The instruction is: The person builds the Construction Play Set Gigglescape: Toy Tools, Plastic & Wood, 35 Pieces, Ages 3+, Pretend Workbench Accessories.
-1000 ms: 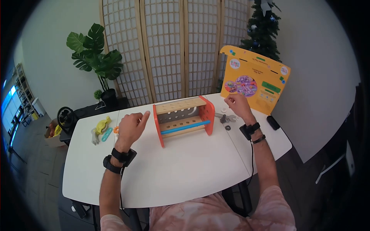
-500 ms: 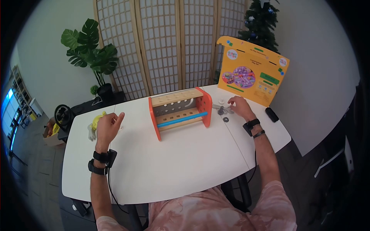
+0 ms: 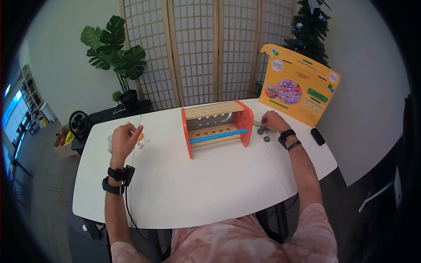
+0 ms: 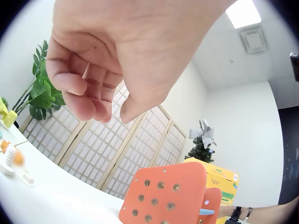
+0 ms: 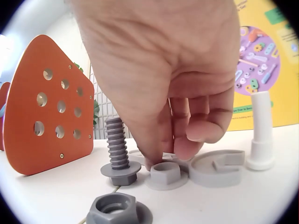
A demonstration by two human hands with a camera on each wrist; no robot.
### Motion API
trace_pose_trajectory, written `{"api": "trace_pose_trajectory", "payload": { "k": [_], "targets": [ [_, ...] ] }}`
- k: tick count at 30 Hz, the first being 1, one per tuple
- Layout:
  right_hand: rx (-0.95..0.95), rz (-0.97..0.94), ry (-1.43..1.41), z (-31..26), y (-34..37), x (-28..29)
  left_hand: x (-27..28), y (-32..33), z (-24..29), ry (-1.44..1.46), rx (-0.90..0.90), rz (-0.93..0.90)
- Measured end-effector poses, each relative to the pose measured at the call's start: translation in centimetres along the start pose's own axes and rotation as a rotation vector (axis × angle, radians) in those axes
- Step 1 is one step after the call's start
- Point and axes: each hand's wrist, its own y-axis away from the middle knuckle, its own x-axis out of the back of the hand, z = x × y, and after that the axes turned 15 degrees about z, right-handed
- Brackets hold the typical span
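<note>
My right hand reaches down among loose toy parts on the right of the table. In the right wrist view its thumb tip is right at a light grey nut, with the other fingers loosely bent above the head of a grey wrench. A dark grey bolt stands on its head beside the thumb, and a dark grey nut lies in front. My left hand, loosely curled and holding nothing, hovers over the table's left side, partly hiding yellow and orange toy parts.
A toy workbench with orange-red sides and a blue bar stands mid-table. Behind the right hand is a yellow box. A white bolt-shaped piece stands near the wrench; a black case lies at the right edge.
My right hand has come down from in front of the yellow box to the grey parts. The left hand has moved left, away from the workbench.
</note>
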Motion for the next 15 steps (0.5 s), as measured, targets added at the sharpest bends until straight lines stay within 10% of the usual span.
{"api": "trace_pose_trajectory", "payload": {
  "k": [15],
  "targets": [
    [-0.253, 0.532, -0.471, 1.6, 2.4, 7.6, 2.1, 0.1, -7.3, -0.180, 0.104, -0.037]
  ]
}}
